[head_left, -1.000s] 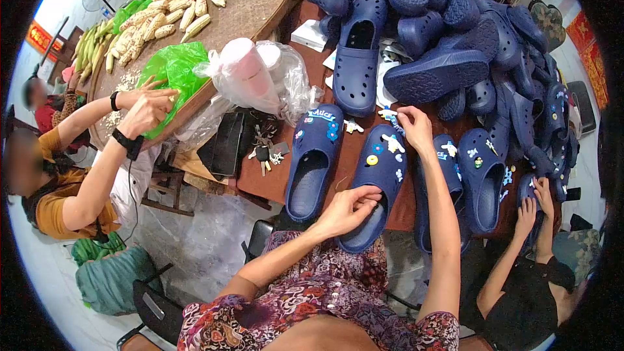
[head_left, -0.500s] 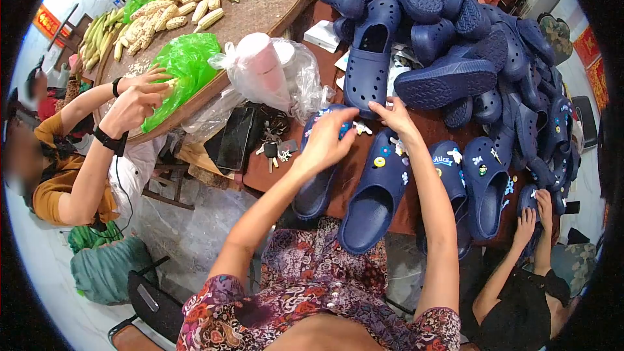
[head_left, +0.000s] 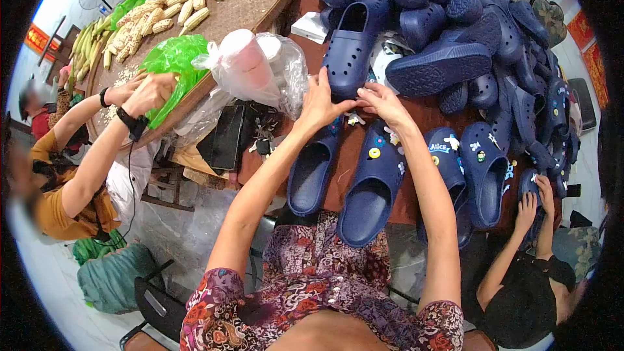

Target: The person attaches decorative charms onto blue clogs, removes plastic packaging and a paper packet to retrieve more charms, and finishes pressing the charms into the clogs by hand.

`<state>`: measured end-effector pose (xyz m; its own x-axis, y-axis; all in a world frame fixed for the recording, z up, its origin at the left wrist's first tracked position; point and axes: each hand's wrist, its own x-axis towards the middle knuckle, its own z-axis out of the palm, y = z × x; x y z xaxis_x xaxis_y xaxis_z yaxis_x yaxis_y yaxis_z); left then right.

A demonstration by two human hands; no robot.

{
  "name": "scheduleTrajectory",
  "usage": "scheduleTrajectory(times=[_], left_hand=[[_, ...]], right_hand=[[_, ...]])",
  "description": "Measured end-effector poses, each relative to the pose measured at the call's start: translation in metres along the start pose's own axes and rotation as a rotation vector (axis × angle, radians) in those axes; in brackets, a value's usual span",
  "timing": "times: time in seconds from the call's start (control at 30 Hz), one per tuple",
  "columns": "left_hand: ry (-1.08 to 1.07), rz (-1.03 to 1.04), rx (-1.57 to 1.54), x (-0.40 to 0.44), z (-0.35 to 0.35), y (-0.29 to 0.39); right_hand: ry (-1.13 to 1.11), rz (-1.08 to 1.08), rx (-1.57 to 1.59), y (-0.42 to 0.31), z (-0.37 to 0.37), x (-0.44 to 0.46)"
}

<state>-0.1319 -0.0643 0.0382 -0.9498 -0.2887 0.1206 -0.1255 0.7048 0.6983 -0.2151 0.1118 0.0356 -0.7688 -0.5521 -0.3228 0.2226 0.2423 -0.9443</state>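
A plain navy clog (head_left: 348, 58) lies on the table with its toe toward me and its heel against the pile. My left hand (head_left: 320, 105) grips its toe from the left, fingers along the side and thumb stretched under the front. At the toe's right corner, my right hand (head_left: 385, 104) holds on with bent fingers, its thumb close to the left one. Just below the hands lies a small white charm (head_left: 355, 119). Nearer me are a clog (head_left: 311, 179) on the left, partly under my left wrist, and a charm-decorated clog (head_left: 374, 179) between my forearms.
A heap of navy clogs (head_left: 442, 68) covers the table's back right. More decorated clogs (head_left: 484, 172) stand right of my arm, near a co-worker's hands (head_left: 534, 205). Left are a bagged pink cup (head_left: 247, 62), a black phone (head_left: 227, 136), keys (head_left: 263, 143), and a corn tray (head_left: 253, 10).
My left hand has moved from above the left clog to the plain clog's toe. That clog has turned slightly, its toe shifting left. My right hand stays by the toe, fingers more bent.
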Motion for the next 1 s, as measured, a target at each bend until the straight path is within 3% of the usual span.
scheduleTrajectory(times=[0.03,0.1,0.17,0.23,0.27,0.47,0.9,0.97,1.0], left_hand=[[-0.006,0.001,0.0,0.003,0.0,-0.003],[-0.024,-0.061,-0.016,0.006,0.003,-0.009],[-0.003,-0.046,0.006,0.007,0.009,-0.016],[0.045,-0.012,0.022,0.005,0.01,-0.021],[0.032,-0.037,0.014,0.005,0.01,-0.021],[0.099,-0.039,0.056,0.006,0.013,-0.029],[0.142,0.07,0.043,-0.01,0.002,-0.019],[0.312,0.292,0.282,-0.021,-0.004,-0.006],[0.373,0.352,0.258,-0.025,-0.005,0.003]], right_hand=[[0.004,0.003,0.003,0.006,-0.003,0.002],[-0.052,-0.219,-0.226,0.02,-0.011,0.008],[-0.024,-0.171,-0.18,0.031,-0.022,0.008],[0.48,-0.285,-0.795,0.026,-0.03,-0.002],[0.552,-0.273,-0.901,0.02,-0.034,-0.008],[0.522,-0.159,-1.196,0.013,-0.036,0.007],[0.616,-0.117,-1.365,0.039,-0.033,0.056],[0.61,-0.184,-1.3,0.036,-0.036,0.049],[0.594,-0.197,-1.215,0.035,-0.038,0.044]])
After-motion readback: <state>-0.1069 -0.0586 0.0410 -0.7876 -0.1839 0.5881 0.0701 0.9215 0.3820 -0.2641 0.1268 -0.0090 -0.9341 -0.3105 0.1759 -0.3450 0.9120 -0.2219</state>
